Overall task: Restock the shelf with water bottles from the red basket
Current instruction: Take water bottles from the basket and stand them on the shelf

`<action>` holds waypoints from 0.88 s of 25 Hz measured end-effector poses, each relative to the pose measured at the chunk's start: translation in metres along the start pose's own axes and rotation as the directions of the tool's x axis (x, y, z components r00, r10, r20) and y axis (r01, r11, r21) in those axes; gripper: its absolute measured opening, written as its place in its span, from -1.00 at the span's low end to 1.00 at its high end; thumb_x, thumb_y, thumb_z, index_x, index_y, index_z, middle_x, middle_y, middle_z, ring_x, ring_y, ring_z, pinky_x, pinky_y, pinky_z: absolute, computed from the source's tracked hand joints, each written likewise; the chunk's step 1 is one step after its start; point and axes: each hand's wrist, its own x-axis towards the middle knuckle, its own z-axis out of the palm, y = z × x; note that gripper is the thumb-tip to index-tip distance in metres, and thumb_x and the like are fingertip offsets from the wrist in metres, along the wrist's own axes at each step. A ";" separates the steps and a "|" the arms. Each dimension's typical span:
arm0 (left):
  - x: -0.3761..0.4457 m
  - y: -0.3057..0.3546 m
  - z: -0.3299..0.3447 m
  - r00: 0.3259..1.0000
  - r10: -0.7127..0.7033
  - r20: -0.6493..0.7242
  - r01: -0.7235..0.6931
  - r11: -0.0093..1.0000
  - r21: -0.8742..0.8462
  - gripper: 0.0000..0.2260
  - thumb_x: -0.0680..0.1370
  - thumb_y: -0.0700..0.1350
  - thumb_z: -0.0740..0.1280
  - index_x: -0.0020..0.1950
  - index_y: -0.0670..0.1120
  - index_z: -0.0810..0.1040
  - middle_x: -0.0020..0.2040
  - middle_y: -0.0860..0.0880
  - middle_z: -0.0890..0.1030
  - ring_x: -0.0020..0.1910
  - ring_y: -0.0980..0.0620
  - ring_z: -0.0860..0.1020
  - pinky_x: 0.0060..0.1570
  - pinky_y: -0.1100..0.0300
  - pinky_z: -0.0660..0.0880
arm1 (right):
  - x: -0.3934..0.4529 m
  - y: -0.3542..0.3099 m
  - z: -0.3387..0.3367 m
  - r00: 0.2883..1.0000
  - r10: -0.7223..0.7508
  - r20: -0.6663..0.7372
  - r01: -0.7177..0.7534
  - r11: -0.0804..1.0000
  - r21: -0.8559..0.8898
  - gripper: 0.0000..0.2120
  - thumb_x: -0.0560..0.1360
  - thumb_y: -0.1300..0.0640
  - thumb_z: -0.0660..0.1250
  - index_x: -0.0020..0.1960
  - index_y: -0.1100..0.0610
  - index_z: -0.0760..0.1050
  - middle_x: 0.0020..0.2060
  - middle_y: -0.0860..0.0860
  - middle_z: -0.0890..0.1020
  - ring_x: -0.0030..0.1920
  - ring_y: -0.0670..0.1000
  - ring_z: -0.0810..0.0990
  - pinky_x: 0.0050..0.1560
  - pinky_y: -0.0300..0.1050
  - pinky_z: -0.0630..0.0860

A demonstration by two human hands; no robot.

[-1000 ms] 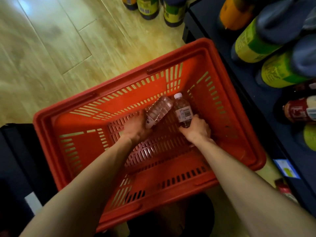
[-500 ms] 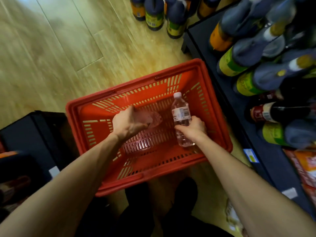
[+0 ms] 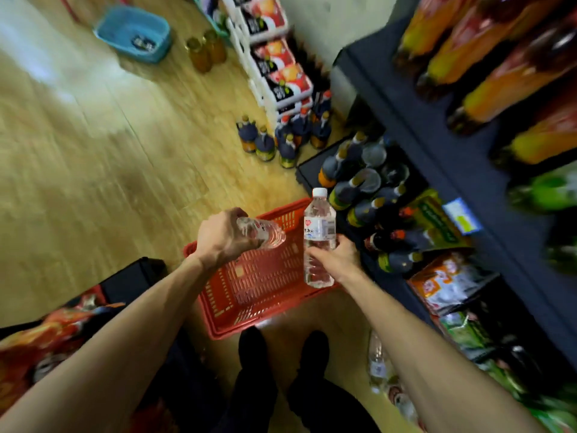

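**2 bottles up, shelf next**

The left hand (image 3: 223,237) is wrapped around 1 water bottle (image 3: 260,233) held on its side, base pointing toward the basket's right edge. The right hand (image 3: 335,259) grips a second water bottle (image 3: 318,237) around its lower half, upright, white cap on top. Both bottles hang above the red basket (image 3: 256,289), which sits on the wooden floor (image 3: 109,167) just beside the bottom corner of the dark shelf (image 3: 437,145). No bottle shows through the part of the basket floor in view.

To do the carry well, I would lead with the upright bottle, since it is nearer the shelf edge and already oriented for standing. The sideways bottle should be turned cap-up before it reaches the shelf. The shelf rows look crowded with dark-capped bottles (image 3: 359,182), so aim for a gap and set the base flat before releasing, or a neighbour may topple. Which tier takes water cannot be told from here.

Against 0.5 s ago: both hands have risen out of the basket, which now looks smaller and lower in view, as the person seems to have stood up. The left bottle, then low inside the basket, is now lifted above its far edge. More floor, a blue tub (image 3: 134,32) and stacked cartons (image 3: 274,57) have come into sight.
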 end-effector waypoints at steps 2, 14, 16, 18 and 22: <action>-0.025 0.040 -0.053 0.997 0.059 -0.045 -0.058 0.998 0.005 -0.40 0.31 0.17 0.61 0.29 0.03 0.59 0.18 0.00 0.67 0.06 -0.07 0.67 0.05 0.11 0.61 | -0.041 -0.037 -0.040 0.998 -0.052 -0.035 0.054 0.998 0.040 -0.64 0.26 0.06 0.64 0.00 0.02 0.62 -0.07 -0.01 0.74 -0.03 0.02 0.72 0.09 -0.01 0.64; -0.130 0.210 -0.242 0.938 0.271 -0.216 -0.338 0.849 -0.405 -0.36 0.15 0.06 0.65 0.18 0.02 0.55 0.03 0.02 0.69 0.03 -0.03 0.66 0.04 0.05 0.60 | -0.202 -0.194 -0.211 0.945 -0.234 -0.229 0.283 0.936 0.210 -0.45 0.12 -0.12 0.56 0.09 0.00 0.64 -0.07 -0.10 0.74 -0.05 -0.04 0.72 0.07 0.06 0.67; -0.141 0.226 -0.256 0.930 0.282 -0.236 -0.364 0.799 -0.478 -0.51 0.23 -0.07 0.69 0.09 0.01 0.60 0.02 0.01 0.72 0.03 0.01 0.69 0.14 0.03 0.62 | -0.219 -0.202 -0.227 0.927 -0.261 -0.269 0.324 0.919 0.226 -0.43 0.10 -0.14 0.55 0.09 -0.01 0.65 -0.08 -0.10 0.75 -0.06 -0.04 0.73 0.07 0.08 0.67; -0.149 0.240 -0.269 0.918 0.303 -0.255 -0.394 0.764 -0.511 -0.62 0.30 -0.15 0.68 0.04 -0.02 0.64 -0.04 0.05 0.74 -0.06 0.10 0.69 0.04 0.15 0.62 | -0.238 -0.207 -0.240 0.912 -0.287 -0.292 0.361 0.900 0.243 -0.49 0.17 -0.08 0.60 0.09 -0.01 0.64 -0.06 -0.09 0.75 -0.04 -0.04 0.73 0.11 0.07 0.66; -0.170 0.273 -0.292 0.874 0.404 -0.271 -0.486 0.727 -0.485 -0.64 0.35 -0.17 0.67 0.09 -0.14 0.68 -0.10 0.08 0.73 -0.20 0.29 0.65 -0.19 0.46 0.52 | -0.278 -0.213 -0.262 0.869 -0.347 -0.352 0.459 0.832 0.313 -0.63 0.25 0.08 0.64 -0.02 -0.06 0.58 -0.03 -0.05 0.75 0.01 -0.02 0.73 0.17 0.11 0.64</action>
